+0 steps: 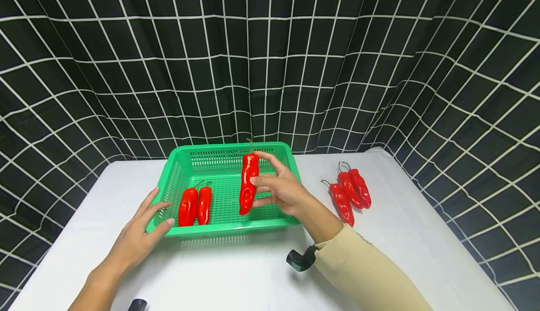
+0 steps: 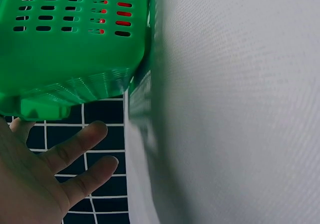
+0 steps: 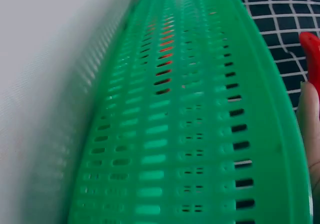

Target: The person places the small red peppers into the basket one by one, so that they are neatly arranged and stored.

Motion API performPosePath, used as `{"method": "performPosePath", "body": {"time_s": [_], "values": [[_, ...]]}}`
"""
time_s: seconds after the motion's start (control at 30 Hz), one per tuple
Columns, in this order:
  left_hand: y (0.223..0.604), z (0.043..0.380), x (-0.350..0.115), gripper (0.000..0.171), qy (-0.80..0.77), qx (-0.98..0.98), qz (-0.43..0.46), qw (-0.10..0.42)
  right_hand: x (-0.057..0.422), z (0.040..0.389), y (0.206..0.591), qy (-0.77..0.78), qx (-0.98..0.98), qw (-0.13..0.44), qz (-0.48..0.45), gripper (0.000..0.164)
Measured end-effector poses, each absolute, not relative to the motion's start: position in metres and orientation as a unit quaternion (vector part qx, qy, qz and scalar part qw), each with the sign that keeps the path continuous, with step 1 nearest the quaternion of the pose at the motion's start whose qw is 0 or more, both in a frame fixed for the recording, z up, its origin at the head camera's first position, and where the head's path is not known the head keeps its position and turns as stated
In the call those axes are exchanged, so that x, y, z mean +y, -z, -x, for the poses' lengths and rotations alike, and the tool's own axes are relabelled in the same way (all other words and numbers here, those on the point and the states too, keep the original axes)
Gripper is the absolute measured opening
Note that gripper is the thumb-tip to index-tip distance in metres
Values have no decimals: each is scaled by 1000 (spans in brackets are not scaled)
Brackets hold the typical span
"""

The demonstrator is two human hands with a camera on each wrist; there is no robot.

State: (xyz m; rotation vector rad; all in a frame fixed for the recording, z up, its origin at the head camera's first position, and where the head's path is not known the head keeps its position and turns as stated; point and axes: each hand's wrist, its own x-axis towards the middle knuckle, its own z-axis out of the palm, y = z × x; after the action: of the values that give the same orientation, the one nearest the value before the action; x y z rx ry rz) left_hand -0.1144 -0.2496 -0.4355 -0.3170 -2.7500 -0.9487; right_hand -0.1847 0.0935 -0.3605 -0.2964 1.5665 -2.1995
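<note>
In the head view my right hand (image 1: 283, 188) holds a long red pepper (image 1: 249, 179) by its side, stem up, over a green plastic basket (image 1: 253, 225). The right wrist view catches part of this pepper (image 3: 312, 59) beyond the basket wall (image 3: 270, 149). Two more red peppers, a left one (image 1: 187, 208) and a right one (image 1: 204, 205), lie side by side in the basket's left part. At the basket's left front corner is my left hand (image 1: 137, 236), its fingers spread over the rim. The left wrist view shows those fingers (image 2: 82, 144) apart, beside the basket's underside.
Three red peppers (image 1: 341, 203) with thin stems lie grouped on the white table (image 1: 405, 236), right of the basket. A black curtain with a white grid (image 1: 270, 67) hangs behind and along both sides. A dark device (image 1: 301, 259) is strapped at the right wrist, by a beige sleeve (image 1: 363, 264).
</note>
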Motion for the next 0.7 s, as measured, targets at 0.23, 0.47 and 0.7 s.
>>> {"method": "performPosePath", "body": {"time_s": [0.23, 0.47, 0.7], "values": [[436, 115, -251, 43, 327, -933, 108, 108, 75, 195, 369, 762, 597, 236, 82, 67], [437, 116, -250, 42, 332, -930, 111, 108, 62, 204, 381, 741, 623, 247, 43, 66], [437, 115, -251, 43, 329, -932, 109, 106, 52, 209, 389, 710, 654, 261, 22, 67]]}}
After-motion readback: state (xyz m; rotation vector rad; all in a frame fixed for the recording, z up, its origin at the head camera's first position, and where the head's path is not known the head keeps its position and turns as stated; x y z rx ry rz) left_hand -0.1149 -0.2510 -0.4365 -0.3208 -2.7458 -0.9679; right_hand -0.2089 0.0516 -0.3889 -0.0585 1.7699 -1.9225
